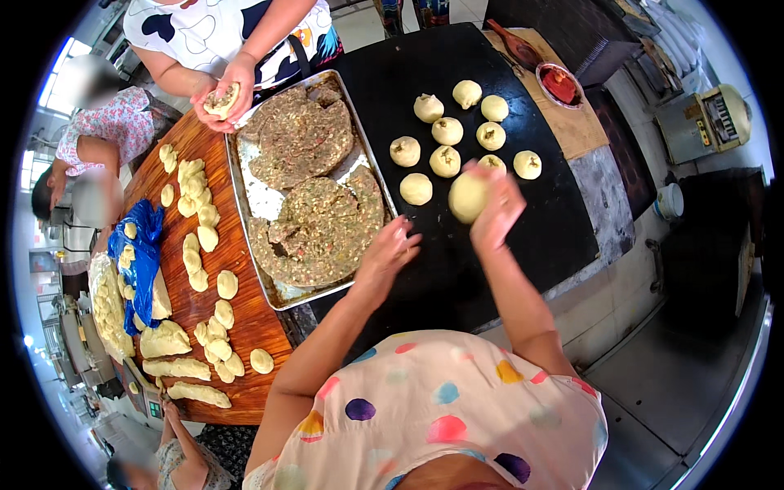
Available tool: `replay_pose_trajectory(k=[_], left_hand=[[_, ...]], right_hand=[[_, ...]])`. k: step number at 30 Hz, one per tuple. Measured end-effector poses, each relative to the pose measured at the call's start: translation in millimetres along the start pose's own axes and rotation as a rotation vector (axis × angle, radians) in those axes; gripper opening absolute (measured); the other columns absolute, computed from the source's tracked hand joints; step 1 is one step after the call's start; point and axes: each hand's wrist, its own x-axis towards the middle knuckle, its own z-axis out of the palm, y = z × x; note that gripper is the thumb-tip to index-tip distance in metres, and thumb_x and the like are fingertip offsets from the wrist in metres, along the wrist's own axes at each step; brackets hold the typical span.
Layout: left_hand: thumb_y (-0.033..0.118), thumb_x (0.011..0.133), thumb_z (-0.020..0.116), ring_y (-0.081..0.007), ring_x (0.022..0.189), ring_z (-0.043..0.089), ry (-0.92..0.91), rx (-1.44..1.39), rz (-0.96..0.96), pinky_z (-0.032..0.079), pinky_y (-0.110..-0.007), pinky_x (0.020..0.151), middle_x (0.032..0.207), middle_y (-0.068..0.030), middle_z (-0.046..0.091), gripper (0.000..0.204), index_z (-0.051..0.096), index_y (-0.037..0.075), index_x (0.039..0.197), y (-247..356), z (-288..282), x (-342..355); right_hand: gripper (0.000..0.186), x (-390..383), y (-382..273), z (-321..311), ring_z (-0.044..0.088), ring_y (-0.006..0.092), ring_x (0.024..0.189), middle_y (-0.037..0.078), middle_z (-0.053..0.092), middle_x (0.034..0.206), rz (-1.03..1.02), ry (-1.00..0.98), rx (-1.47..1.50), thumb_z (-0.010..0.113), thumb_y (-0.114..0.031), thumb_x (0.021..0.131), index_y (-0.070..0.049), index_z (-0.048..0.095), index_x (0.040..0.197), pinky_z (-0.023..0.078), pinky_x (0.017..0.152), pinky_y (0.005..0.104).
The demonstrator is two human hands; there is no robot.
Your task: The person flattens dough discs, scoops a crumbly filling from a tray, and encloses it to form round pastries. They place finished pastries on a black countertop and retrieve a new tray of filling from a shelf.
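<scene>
our right hand (496, 208) has its fingers clamped on a dough ball (468, 198); left hand (385, 255), fingers apart, hovers over the metal tray (245, 200). beyond the fingers, nine filled buns (446, 161) sit on the black worktop (539, 220).

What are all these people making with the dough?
They look like stuffed buns. The person's right hand holds a filled dough ball above the black griddle, where nine finished balls sit. The left hand hovers empty at the edge of the metal tray of filling. Across the table, another person's hands wrap dough. Cut dough pieces lie on the wooden board.
</scene>
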Motion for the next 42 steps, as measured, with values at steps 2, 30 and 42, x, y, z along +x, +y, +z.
replay_pose_trajectory(k=[2, 30, 42], left_hand=[[0.034, 0.096, 0.057, -0.0242, 0.114, 0.058, 0.221, 0.176, 0.013, 0.045, -0.039, 0.101, 0.124, -0.0151, 0.057, 0.047, 0.050, -0.001, 0.127, -6.8, -45.8, -10.9], [0.040, 0.077, 0.078, -0.0175, 0.086, 0.060, 1.103, -0.041, -0.118, 0.048, -0.032, 0.069, 0.092, -0.0115, 0.064, 0.050, 0.066, -0.003, 0.099, -109.8, -378.9, -284.5], [0.029, 0.090, 0.068, -0.0144, 0.091, 0.064, 0.239, -0.076, -0.087, 0.052, -0.030, 0.081, 0.096, -0.0045, 0.063, 0.027, 0.058, 0.006, 0.101, -107.7, -208.0, -174.1]], right_hand=[[0.042, 72.5, 11.0, -12.0, 0.062, 0.0183, 0.084, 0.012, 0.069, 0.090, -0.146, 0.256, 0.015, 0.048, -0.030, 0.101, 0.004, 0.068, 0.088, 0.051, 0.079, 0.0324], [0.028, -196.3, -11.9, -51.5, 0.067, 0.0244, 0.096, 0.016, 0.066, 0.109, 0.406, -0.582, -0.308, 0.054, -0.012, 0.098, 0.010, 0.062, 0.114, 0.052, 0.088, 0.0305], [0.027, -271.1, -5.8, -24.5, 0.068, 0.0214, 0.094, 0.015, 0.067, 0.109, 0.536, -0.585, -0.196, 0.053, -0.012, 0.098, 0.005, 0.061, 0.118, 0.051, 0.085, 0.0283]])
